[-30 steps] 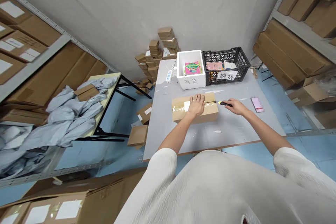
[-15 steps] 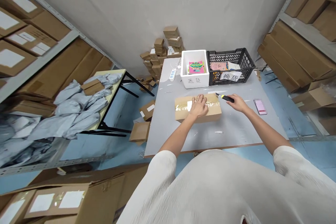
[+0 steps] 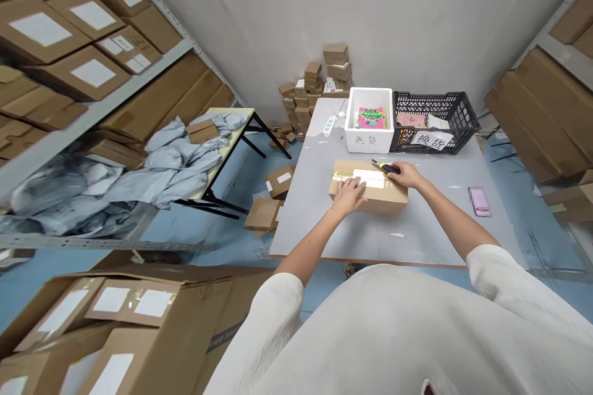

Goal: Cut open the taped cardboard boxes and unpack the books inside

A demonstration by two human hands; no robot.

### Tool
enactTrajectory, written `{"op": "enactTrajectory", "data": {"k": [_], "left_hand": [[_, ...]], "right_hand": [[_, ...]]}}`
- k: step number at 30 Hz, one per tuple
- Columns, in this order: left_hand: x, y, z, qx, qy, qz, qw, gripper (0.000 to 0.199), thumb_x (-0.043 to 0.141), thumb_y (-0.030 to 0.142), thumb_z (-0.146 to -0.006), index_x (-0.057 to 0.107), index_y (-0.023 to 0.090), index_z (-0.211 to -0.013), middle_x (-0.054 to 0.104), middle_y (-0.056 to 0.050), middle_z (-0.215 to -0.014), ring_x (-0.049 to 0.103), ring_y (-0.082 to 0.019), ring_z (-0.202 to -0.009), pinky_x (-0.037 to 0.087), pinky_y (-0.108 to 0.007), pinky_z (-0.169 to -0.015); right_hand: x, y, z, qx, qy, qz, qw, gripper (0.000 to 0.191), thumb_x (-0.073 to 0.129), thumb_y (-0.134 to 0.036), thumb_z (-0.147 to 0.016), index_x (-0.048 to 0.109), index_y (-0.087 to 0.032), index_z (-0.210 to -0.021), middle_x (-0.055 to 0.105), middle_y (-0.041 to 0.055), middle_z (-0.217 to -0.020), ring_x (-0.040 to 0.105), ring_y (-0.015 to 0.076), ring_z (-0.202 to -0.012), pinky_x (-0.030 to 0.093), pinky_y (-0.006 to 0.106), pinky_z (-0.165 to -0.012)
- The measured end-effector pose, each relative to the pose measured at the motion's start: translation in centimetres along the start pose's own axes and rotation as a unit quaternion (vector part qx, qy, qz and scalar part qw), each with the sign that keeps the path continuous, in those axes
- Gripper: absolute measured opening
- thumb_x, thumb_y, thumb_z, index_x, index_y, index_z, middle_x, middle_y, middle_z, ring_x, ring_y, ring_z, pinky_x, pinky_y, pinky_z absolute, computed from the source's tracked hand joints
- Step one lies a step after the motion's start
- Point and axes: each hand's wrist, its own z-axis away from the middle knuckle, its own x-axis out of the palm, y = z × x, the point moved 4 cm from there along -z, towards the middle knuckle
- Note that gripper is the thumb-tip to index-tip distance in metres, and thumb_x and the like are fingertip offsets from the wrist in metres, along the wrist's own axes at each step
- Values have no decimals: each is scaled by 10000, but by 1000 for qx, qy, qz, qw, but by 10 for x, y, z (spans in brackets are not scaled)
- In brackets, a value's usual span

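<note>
A taped cardboard box lies on the grey table, with a white label on its top. My left hand rests on the left part of the box, fingers stretched over the tape and reaching the label's edge. In my right hand is a utility knife, gripped by its black and yellow handle. Its blade points left, above the far edge of the box. The right hand sits at the box's right end; whether it touches the cardboard I cannot tell.
Behind the box stand a white foam bin and a black crate holding packets. A phone lies at the right, a power strip at the back left. Grey mailing bags cover a side table; loaded shelves flank both sides.
My right hand has brought the knife from beside the box to over its right end. My left hand has shifted left, exposing the label. The view has turned left.
</note>
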Motion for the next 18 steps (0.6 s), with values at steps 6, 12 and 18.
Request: {"op": "enactTrajectory", "data": {"k": [6,12,18], "left_hand": [[-6,-24,-12,-80,-5,12,997,477,507,306,-1085,613,304,-1550,640,-137,-1483,657,-320,-1263,511,-463,-1102],[-6,-19,-35,-55,8,74,996,556,434,147,-1021,659,282,-1511,655,-104,-1515,679,-302,-1261,553,-447,-1100],[-10,3,-46,-21,26,101,994,457,413,236,-1076,694,241,-1437,643,-129,-1514,625,-297,-1363,492,-453,-1212]], "right_hand": [[-7,6,41,20,8,-20,1000,367,711,-444,-962,798,-245,-1257,832,98,-1246,749,318,-1116,547,376,-925],[-5,-5,74,47,7,-36,998,350,730,-413,-948,795,-256,-1254,839,84,-1201,761,306,-1067,557,349,-880],[12,-14,95,35,-23,-159,986,308,711,-444,-951,781,-243,-1173,834,45,-1079,754,262,-975,563,335,-840]]}}
